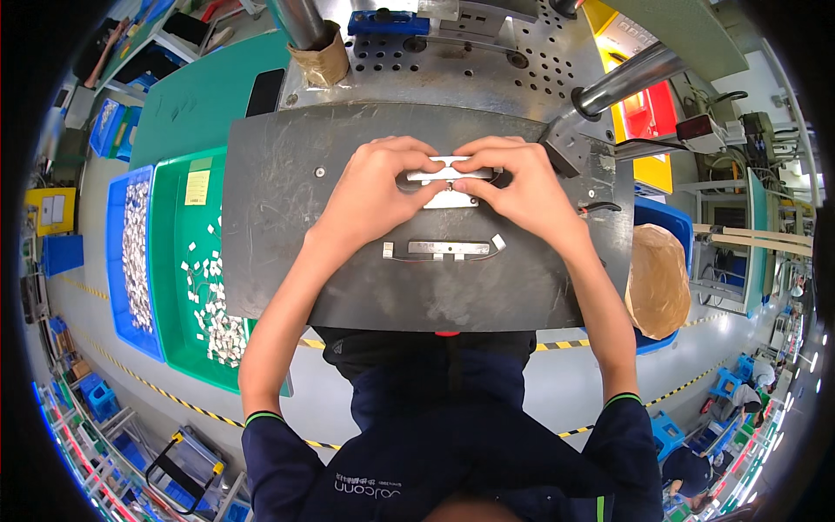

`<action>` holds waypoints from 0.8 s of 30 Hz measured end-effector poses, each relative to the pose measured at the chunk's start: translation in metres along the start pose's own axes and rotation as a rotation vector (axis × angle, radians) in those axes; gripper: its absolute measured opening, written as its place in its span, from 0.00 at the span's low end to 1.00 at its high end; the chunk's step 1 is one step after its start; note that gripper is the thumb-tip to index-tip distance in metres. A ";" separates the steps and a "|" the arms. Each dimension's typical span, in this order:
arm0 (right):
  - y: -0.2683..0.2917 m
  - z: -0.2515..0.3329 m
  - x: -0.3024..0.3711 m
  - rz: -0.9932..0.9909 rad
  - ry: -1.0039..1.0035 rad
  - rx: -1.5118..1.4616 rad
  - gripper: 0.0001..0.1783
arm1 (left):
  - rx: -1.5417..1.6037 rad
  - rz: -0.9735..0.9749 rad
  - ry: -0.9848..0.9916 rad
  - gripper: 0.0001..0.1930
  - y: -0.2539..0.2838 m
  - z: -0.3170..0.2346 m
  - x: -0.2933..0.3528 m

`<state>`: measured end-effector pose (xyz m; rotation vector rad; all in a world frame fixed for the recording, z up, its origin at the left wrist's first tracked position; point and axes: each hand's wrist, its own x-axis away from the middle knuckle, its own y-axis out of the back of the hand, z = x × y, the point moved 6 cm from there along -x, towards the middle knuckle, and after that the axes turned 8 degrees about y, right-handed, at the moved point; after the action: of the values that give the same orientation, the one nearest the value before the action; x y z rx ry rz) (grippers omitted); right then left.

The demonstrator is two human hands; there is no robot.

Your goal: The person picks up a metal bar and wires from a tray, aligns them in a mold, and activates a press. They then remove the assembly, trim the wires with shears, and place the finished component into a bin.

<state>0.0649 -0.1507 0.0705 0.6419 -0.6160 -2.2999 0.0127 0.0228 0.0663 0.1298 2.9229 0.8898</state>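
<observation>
though slim, silver bar [450, 173] between left fingers [412, 160] and right fingers [487, 158]

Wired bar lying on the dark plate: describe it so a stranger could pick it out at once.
Start at the large dark plate at the centre of the view. The wired bar lies on it, below the left hand and right hand in the picture. Unlike the silvery piece held between them, it is untouched, with a white connector beside each end.
</observation>
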 end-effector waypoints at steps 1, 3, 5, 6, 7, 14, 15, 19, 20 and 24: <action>-0.002 0.006 -0.003 0.021 0.082 0.146 0.09 | -0.044 -0.027 -0.023 0.09 0.000 0.002 0.000; -0.005 0.011 -0.003 -0.010 0.122 0.164 0.08 | -0.086 -0.046 -0.054 0.09 -0.001 0.000 -0.002; -0.007 0.016 0.000 -0.036 0.209 0.247 0.07 | -0.130 -0.121 -0.126 0.07 0.001 -0.007 0.000; -0.009 0.017 0.001 -0.036 0.201 0.230 0.07 | -0.151 -0.150 -0.163 0.06 0.000 -0.010 0.003; -0.009 0.017 0.001 -0.049 0.192 0.236 0.07 | -0.151 -0.138 -0.175 0.06 -0.002 -0.010 0.003; -0.010 0.001 0.025 -0.150 0.096 0.141 0.22 | -0.065 -0.061 0.084 0.12 -0.001 0.000 -0.003; -0.004 0.008 0.034 -0.165 0.089 0.145 0.22 | -0.069 -0.048 0.073 0.12 0.001 -0.001 -0.002; 0.052 0.007 0.105 -0.221 -0.163 0.544 0.47 | -0.257 -0.052 0.023 0.15 0.004 -0.025 -0.004; 0.066 0.002 0.127 -0.238 -0.269 0.638 0.47 | -0.249 -0.022 -0.055 0.15 -0.006 -0.038 -0.012; 0.081 -0.030 0.175 -0.111 -0.357 0.722 0.41 | -0.305 0.053 -0.320 0.26 -0.065 -0.082 -0.059</action>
<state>0.0050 -0.3352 0.0457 0.5868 -1.6558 -2.2843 0.0585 -0.0824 0.1015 0.2989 2.4707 1.1865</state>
